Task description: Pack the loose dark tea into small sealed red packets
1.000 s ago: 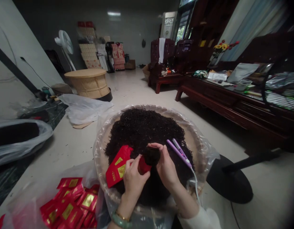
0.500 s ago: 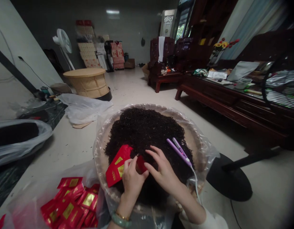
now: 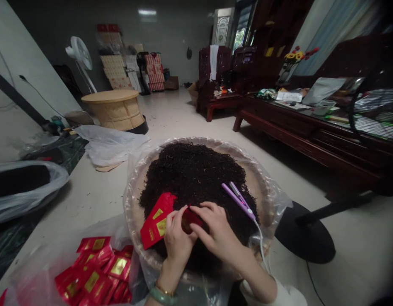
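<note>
A small red foil pouch [image 3: 190, 217] is pinched between the closed fingers of the left hand [image 3: 177, 239] and right hand [image 3: 219, 233], over dark loose tea [image 3: 196, 170] heaped in a round plastic-lined basket [image 3: 130, 199].

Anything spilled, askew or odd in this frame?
The purple sealer lies on the tea heap, its cord trailing over the basket rim, and tea crumbs speckle the floor left of it. The left hand and right hand pinch a red packet.
</note>
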